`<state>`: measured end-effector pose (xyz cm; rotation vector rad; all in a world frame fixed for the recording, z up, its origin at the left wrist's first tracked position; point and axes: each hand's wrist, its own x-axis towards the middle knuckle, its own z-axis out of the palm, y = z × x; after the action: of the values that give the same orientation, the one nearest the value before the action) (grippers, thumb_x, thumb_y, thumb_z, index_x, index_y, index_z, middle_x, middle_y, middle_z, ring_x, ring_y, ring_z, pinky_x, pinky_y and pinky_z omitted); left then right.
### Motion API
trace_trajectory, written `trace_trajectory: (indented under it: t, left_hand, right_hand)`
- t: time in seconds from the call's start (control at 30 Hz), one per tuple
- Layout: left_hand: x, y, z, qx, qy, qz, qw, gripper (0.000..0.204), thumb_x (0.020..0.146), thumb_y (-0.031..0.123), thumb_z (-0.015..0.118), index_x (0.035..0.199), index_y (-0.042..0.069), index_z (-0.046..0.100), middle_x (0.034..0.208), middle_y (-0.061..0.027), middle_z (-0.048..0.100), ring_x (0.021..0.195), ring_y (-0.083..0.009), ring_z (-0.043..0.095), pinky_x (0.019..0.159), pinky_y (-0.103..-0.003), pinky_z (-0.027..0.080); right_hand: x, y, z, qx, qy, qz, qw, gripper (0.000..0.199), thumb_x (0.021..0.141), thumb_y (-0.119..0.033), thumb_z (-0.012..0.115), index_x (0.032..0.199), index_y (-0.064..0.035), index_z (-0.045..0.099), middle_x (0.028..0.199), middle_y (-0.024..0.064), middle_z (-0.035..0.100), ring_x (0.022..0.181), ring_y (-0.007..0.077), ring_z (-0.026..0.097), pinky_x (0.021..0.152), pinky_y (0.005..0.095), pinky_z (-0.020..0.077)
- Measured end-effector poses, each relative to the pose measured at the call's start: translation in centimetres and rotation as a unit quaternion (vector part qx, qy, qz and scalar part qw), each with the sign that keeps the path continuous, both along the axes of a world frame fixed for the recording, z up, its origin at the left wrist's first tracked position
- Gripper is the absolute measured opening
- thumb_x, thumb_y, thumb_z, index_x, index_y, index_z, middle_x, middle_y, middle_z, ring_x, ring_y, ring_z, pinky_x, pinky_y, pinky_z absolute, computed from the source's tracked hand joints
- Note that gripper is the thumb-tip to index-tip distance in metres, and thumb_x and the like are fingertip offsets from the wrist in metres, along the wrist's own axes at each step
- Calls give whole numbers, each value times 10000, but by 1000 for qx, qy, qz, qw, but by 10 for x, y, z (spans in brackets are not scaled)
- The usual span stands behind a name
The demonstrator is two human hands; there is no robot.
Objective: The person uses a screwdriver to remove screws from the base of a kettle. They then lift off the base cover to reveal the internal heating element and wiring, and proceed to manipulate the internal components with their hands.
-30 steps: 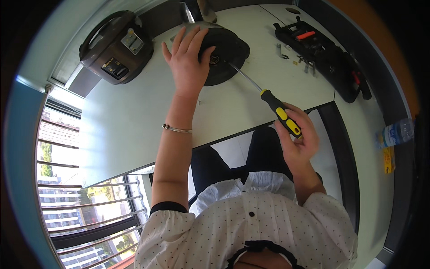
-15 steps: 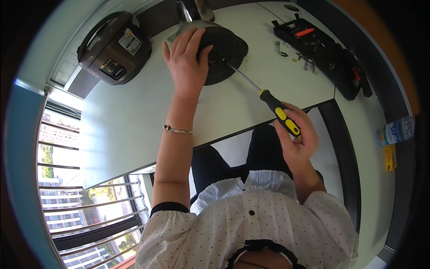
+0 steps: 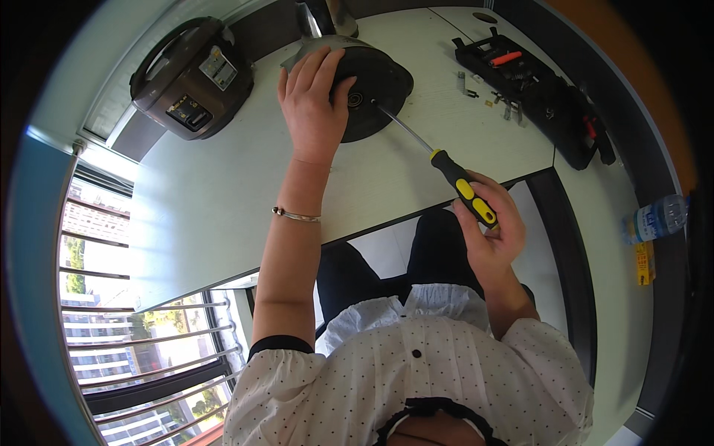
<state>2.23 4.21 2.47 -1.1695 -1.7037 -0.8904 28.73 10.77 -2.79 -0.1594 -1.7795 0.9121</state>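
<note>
An electric kettle (image 3: 379,74) lies tipped on the table, its round black underside turned toward me and part of its metal body showing behind. My left hand (image 3: 314,104) grips the left side of that underside, fingers over the rim and thumb on the black face near the round centre socket. In my right hand (image 3: 494,223) is a long screwdriver (image 3: 452,172) with a black and yellow handle, the fingers wrapped round its end. Its shaft slants up to the left, and the tip meets the black underside just right of the socket, at a small bright spot.
A brown rice cooker (image 3: 193,80) stands at the far left. An open black tool case (image 3: 532,93) with a red-handled tool lies at the far right, several small metal parts (image 3: 509,110) beside it. A water bottle (image 3: 656,220) and a yellow packet (image 3: 644,263) lie at the right.
</note>
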Motion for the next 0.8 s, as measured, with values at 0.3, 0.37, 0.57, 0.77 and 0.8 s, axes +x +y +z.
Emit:
trace_trajectory:
  t: [0.3, 0.37, 0.57, 0.77, 0.8]
  left_hand:
    - [-2, 0, 2, 18, 35, -17, 999, 344, 747, 123, 744, 1081, 84, 670, 1129, -55, 664, 1035, -274, 608, 897, -377, 457]
    - [-3, -1, 3, 19, 36, -18, 999, 347, 745, 123, 745, 1082, 83, 671, 1130, -56, 664, 1037, -276, 608, 894, -375, 458]
    - [-4, 0, 2, 20, 37, -14, 999, 351, 747, 135, 744, 1087, 91, 671, 1135, -57, 663, 1038, -275, 609, 899, -375, 453]
    - [-5, 0, 1, 26, 29, -24, 999, 351, 744, 144, 740, 1085, 107, 669, 1132, -51, 657, 1049, -267, 598, 913, -385, 437]
    - [-5, -1, 0, 25, 24, -26, 999, 351, 742, 147, 737, 1085, 113, 666, 1130, -47, 652, 1054, -263, 590, 924, -398, 429]
  right_hand:
    - [-2, -8, 5, 150, -44, -40, 987, 288, 748, 62, 683, 1027, 14, 631, 1080, 231, 616, 820, 295, 668, 685, 304, 541]
    - [-2, -9, 4, 135, -41, -40, 989, 288, 753, 59, 682, 1033, 13, 632, 1083, 229, 616, 824, 289, 665, 686, 298, 539]
    - [-1, -9, -2, 60, -30, -36, 997, 299, 765, 68, 681, 1054, 13, 630, 1105, 212, 616, 845, 252, 658, 706, 279, 530]
    - [-2, -7, -5, 10, -4, -17, 1000, 310, 770, 75, 684, 1069, 28, 618, 1122, 201, 615, 888, 221, 650, 749, 271, 526]
    - [-2, -6, -7, 5, 0, -13, 1000, 310, 771, 75, 683, 1071, 31, 615, 1123, 200, 615, 897, 218, 647, 760, 271, 524]
